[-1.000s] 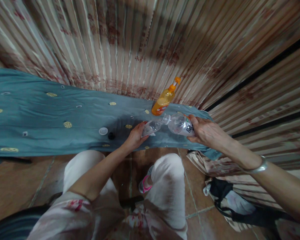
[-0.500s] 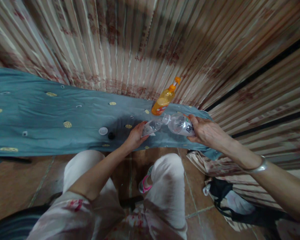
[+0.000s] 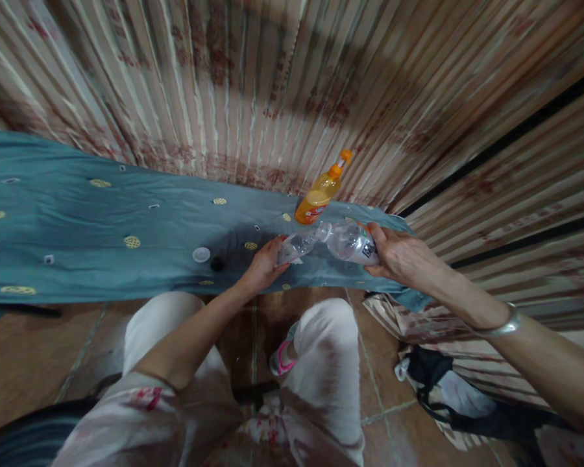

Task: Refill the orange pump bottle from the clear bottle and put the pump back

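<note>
My left hand [image 3: 267,264] is closed round the base of a small clear bottle [image 3: 296,246], which tilts up toward the right. Wrapped round a larger clear plastic bottle [image 3: 348,241] with a printed label is my right hand [image 3: 394,255]. The two bottles meet mouth to mouth, the larger one lying almost level with its neck to the left. Just behind them stands an orange pump bottle [image 3: 315,202] holding yellow-orange liquid. A round whitish lid [image 3: 201,255] and a small black cap [image 3: 217,264] lie on the cloth left of my left hand.
A blue-green patterned cloth [image 3: 78,227] covers the narrow table. Pleated curtains [image 3: 253,91] hang behind it and on the right. A black bag [image 3: 428,370] lies low at the right, and my knees are close to the table's front edge.
</note>
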The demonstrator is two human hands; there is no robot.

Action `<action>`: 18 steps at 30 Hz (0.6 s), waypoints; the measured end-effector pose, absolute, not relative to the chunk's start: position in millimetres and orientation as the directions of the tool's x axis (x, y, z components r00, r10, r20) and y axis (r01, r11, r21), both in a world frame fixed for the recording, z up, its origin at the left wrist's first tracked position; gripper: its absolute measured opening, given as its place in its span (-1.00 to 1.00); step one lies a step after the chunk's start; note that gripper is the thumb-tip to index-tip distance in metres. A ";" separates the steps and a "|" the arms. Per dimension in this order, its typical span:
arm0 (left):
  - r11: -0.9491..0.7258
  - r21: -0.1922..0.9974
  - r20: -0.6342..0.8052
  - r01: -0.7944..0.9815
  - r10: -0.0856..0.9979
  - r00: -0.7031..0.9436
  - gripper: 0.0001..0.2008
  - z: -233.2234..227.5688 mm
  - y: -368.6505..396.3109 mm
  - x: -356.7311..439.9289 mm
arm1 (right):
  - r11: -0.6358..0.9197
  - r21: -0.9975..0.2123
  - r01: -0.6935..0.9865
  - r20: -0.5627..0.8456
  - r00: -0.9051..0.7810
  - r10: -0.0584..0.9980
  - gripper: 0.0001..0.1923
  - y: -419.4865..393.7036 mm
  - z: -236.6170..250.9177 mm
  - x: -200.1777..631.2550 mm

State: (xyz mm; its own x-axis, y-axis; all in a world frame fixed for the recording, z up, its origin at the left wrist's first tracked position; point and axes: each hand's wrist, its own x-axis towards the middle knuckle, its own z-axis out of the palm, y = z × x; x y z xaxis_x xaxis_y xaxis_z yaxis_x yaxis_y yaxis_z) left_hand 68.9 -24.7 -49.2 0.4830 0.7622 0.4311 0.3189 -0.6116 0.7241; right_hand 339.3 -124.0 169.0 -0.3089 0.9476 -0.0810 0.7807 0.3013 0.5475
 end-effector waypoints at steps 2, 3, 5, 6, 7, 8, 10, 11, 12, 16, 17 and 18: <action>-0.610 0.725 0.433 0.320 0.764 0.477 -0.35 -49.7 -24.5 69.0 | 0.301 0.545 0.782 -0.080 -0.309 0.948 -0.26 -124.1 169.0 339.7; -0.610 0.725 0.435 0.319 0.765 0.475 -0.35 -50.2 -24.3 68.9 | 0.303 0.543 0.783 -0.081 -0.310 0.947 -0.25 -124.2 169.1 340.0; -0.613 0.726 0.441 0.311 0.762 0.474 -0.35 -51.3 -23.9 68.8 | 0.312 0.537 0.784 -0.082 -0.319 0.944 -0.25 -124.3 169.3 340.9; -0.616 0.726 0.445 0.306 0.760 0.474 -0.35 -51.8 -23.6 68.6 | 0.317 0.533 0.785 -0.083 -0.325 0.942 -0.25 -124.3 169.4 341.3; -0.618 0.726 0.448 0.302 0.758 0.474 -0.35 -52.1 -23.5 68.5 | 0.321 0.530 0.785 -0.083 -0.329 0.941 -0.26 -124.3 169.5 341.8; -0.618 0.727 0.448 0.300 0.758 0.475 -0.35 -52.1 -23.4 68.4 | 0.322 0.529 0.785 -0.082 -0.331 0.940 -0.27 -124.3 169.5 342.1; -0.612 0.730 0.442 0.304 0.762 0.473 -0.35 -51.5 -23.6 68.4 | 0.320 0.530 0.785 -0.080 -0.329 0.941 -0.30 -124.1 169.4 342.6; -0.607 0.733 0.436 0.307 0.765 0.473 -0.35 -50.9 -23.8 68.5 | 0.320 0.530 0.785 -0.083 -0.328 0.941 -0.31 -123.9 169.3 342.6; -0.604 0.736 0.433 0.308 0.768 0.472 -0.35 -50.3 -24.1 68.7 | 0.322 0.529 0.785 -0.087 -0.327 0.941 -0.32 -123.7 169.1 342.5; -0.596 0.742 0.427 0.306 0.773 0.468 -0.34 -49.1 -24.8 69.4 | 0.312 0.538 0.783 -0.095 -0.311 0.945 -0.30 -123.3 168.4 341.8; -0.597 0.742 0.429 0.305 0.772 0.469 -0.34 -49.4 -24.7 69.5 | 0.309 0.541 0.782 -0.095 -0.308 0.947 -0.29 -123.3 168.1 341.9; -0.600 0.740 0.432 0.305 0.771 0.468 -0.34 -49.9 -24.5 69.6 | 0.306 0.544 0.781 -0.092 -0.307 0.947 -0.29 -123.2 167.9 342.1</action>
State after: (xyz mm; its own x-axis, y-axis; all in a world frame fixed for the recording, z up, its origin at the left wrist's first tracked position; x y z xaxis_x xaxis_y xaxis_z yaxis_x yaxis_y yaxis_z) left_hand 69.6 -24.5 -49.9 0.4680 0.7710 0.4320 0.3046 -0.5996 0.7401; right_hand 342.1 -123.2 167.9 -0.3072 0.9472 -0.0918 0.7811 0.3060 0.5443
